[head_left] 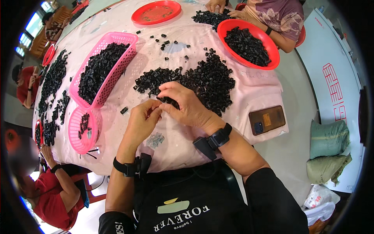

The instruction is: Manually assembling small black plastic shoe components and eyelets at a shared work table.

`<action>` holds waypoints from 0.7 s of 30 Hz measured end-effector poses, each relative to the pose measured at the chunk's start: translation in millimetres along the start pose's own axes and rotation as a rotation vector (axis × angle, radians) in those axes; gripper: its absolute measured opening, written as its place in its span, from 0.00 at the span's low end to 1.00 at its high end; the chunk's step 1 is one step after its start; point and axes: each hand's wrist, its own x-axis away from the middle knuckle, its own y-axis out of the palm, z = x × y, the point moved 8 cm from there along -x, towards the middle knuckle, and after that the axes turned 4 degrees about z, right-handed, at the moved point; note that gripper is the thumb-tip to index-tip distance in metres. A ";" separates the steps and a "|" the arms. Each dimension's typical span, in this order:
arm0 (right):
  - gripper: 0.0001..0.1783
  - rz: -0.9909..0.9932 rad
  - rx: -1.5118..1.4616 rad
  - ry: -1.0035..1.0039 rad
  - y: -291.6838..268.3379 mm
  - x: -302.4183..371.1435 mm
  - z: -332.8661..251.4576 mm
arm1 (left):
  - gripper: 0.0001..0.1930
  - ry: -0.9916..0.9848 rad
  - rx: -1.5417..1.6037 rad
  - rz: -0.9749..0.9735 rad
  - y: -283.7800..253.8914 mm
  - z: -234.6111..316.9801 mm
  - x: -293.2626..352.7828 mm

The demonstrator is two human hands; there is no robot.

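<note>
My left hand (142, 119) is closed, its thumb and fingertips pinched together beside the right hand's fingers. What it pinches is too small to make out. My right hand (189, 106) curls around several small black plastic parts (168, 102), with thumb and fingers close to my left fingertips. Just beyond both hands spreads a heap of loose black plastic parts (213, 82). A small pile of thin silvery metal pieces (156, 140) lies on the cloth near my left wrist. One dark part (124, 110) rests alone left of my left hand.
Left stand a pink rectangular basket (133, 46) full of black parts and a round pink basket (73, 137). A red bowl (276, 58) of parts and a phone (267, 120) are at right. A red tray (156, 11) lies far off. Co-workers sit around the table.
</note>
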 end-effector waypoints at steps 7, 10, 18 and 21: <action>0.14 0.045 -0.017 0.072 -6.7 -1.8 2.5 | 0.06 -0.005 0.007 0.018 2.1 -7.4 -0.4; 0.14 -0.019 -0.167 0.029 -3.2 -3.4 -7.4 | 0.06 0.024 0.073 0.073 -1.8 -14.2 -2.8; 0.14 -0.214 -0.318 0.206 14.0 3.2 -5.4 | 0.05 0.065 -0.031 0.035 -2.7 -5.1 -0.6; 0.11 -0.144 -0.145 0.227 8.5 2.3 5.3 | 0.05 0.014 0.053 0.023 -1.4 -9.3 0.8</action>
